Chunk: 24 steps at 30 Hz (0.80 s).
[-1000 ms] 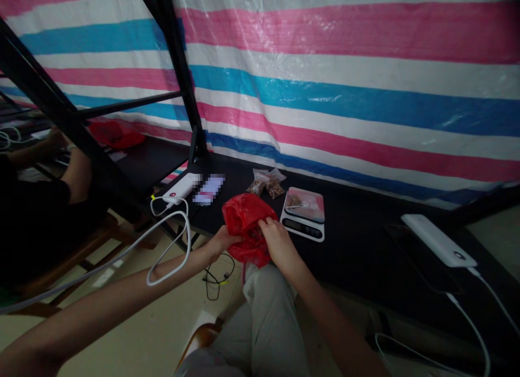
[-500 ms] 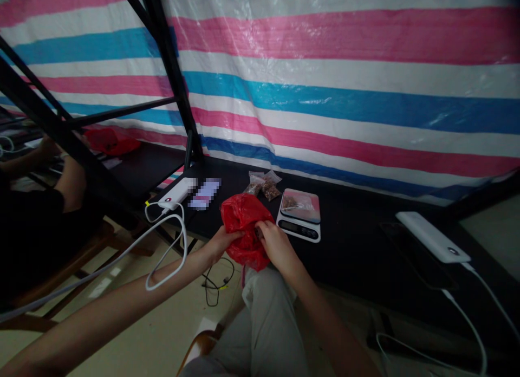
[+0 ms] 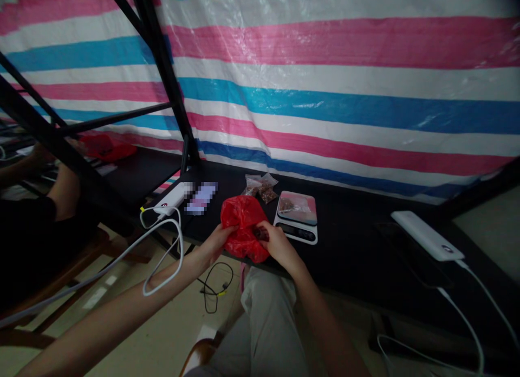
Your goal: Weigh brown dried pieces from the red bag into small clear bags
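A crumpled red plastic bag [image 3: 244, 214] is between my hands at the front edge of the black table. My left hand [image 3: 221, 239] is closed on the bag's left side. My right hand [image 3: 274, 239] is at its opening on the right, fingers bent round the edge, with something dark showing beside them inside. Just to the right, a white digital scale [image 3: 296, 232] bears a small clear bag of brown bits [image 3: 290, 206]. Behind the red bag lie two more small clear bags with brown contents [image 3: 267, 192].
A white power bank [image 3: 174, 198] with a cable and a blurred phone [image 3: 202, 198] lie left. Another power bank [image 3: 426, 236] and a dark phone [image 3: 410, 255] lie right. A person's arm [image 3: 67, 190] is beyond the black frame [image 3: 162, 63].
The red bag's opening on the right has widened, showing more of the dark inside by my right hand. The view has shifted slightly.
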Motion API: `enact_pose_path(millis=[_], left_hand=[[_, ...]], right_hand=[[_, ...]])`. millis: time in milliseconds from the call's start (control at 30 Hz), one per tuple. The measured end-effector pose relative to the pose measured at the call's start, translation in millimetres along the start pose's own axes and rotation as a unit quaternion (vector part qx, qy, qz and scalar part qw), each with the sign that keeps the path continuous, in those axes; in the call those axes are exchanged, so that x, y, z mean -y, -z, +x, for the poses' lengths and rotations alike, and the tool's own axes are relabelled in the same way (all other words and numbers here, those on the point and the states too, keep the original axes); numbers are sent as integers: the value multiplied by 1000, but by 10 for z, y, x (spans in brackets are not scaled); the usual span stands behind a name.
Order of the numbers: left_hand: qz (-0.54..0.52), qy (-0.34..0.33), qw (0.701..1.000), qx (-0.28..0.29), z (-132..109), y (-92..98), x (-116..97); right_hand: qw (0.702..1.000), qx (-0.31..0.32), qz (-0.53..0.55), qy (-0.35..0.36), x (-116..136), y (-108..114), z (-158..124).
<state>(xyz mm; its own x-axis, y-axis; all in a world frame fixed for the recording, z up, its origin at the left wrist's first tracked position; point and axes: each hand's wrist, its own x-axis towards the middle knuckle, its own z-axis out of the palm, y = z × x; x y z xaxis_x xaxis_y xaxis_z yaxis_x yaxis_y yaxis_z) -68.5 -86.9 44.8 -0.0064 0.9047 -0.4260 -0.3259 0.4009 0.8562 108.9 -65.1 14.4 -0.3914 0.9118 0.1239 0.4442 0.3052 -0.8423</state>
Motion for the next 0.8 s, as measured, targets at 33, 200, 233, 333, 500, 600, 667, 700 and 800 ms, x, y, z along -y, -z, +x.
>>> enact_pose_path(millis=[33, 200, 233, 333, 500, 600, 667, 700, 800], left_hand=[[5, 1, 1000, 1, 8, 13, 2], [45, 3, 999, 26, 87, 188, 24], [57, 3, 998, 30, 107, 238, 25], [94, 1, 995, 45, 161, 370, 13], [161, -55, 982, 83, 279, 454, -8], [239, -139, 961, 24, 406, 486, 5], [307, -156, 938, -19, 472, 513, 4], [346, -162, 924, -35, 484, 524, -5], [461, -262, 843, -92, 410, 523, -51]], right_hand=[[1000, -4, 7, -3, -23, -10, 0], [998, -12, 63, -19, -108, -31, 0], [996, -16, 84, -21, -114, -26, 1], [987, -36, 157, -29, -106, 9, 10], [971, -61, 227, -46, -57, 114, 35], [968, -72, 240, -37, -45, 170, 42], [967, -75, 241, -32, -49, 195, 39], [967, -77, 241, -30, -53, 204, 36], [967, -87, 238, -25, -67, 226, 22]])
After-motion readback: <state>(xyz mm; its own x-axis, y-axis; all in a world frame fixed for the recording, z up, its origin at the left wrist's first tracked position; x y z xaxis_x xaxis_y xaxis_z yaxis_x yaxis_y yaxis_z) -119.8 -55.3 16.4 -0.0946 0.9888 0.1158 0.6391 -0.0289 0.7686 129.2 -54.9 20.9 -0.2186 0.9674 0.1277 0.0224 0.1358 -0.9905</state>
